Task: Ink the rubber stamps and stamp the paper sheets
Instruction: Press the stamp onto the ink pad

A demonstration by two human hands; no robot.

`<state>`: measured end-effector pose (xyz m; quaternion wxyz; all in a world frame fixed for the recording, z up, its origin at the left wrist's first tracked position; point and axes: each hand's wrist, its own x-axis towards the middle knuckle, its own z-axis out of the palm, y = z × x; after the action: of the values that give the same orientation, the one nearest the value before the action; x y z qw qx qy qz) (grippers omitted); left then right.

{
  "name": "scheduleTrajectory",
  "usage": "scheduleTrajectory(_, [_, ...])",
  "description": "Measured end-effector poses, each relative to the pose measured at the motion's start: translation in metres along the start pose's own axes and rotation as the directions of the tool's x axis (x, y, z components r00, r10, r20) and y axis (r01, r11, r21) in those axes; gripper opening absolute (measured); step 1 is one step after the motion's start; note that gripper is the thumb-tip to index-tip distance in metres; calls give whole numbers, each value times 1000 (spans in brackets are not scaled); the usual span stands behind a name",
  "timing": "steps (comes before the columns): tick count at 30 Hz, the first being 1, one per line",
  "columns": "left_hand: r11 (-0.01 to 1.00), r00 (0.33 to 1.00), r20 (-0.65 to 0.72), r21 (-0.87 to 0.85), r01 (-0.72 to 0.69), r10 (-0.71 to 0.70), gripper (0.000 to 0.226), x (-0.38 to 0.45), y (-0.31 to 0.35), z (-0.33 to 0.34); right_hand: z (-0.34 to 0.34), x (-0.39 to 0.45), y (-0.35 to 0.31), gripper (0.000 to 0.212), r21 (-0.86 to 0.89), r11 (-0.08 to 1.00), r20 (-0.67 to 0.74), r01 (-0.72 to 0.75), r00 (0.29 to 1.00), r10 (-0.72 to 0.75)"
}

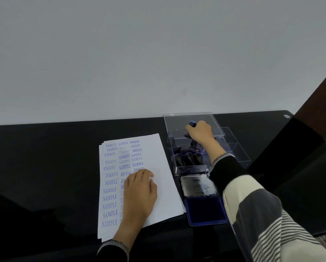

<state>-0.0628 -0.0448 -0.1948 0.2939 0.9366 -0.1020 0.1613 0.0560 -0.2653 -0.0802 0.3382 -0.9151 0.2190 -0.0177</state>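
Paper sheets (158,186) are lying in a loose stack at the middle of the black surface (44,167), the top sheet bearing columns of blue SAMPLE, AIR MAIL, AMENDED and FRAGILE impressions. Left hand (139,193) is resting flat on the stack, fingers straight and pressing the top sheet down. Right hand (201,134) is reaching into the clear plastic box (177,167) just right of the sheets, fingers curled round the dark handle of a rubber stamp (192,124). More stamps (186,157) are standing inside the box. Nearer, touching the box, the ink pad (205,210) is sitting open, its metal lid (198,186) folded back on the far side.
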Motion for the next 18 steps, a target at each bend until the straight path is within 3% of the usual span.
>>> scheduleTrajectory(3, [1000,1000,-6,7,-7,7,15,0,0,0,-11,-6,3,22,-18,989,130,149,981,-145])
scheduleTrajectory(6, [1000,1000,-11,12,-3,3,15,0,0,0,-12,-12,8,25,-172,958,203,231,960,-195])
scheduleTrajectory(13, [1000,999,-32,15,-23,24,15,0,1,1,0,-13,26,24,-378,863,216,337,938,-271])
scheduleTrajectory(18, [999,999,-30,22,-24,25,16,0,1,1,0,-11,31,22,-338,885,169,321,945,-279])
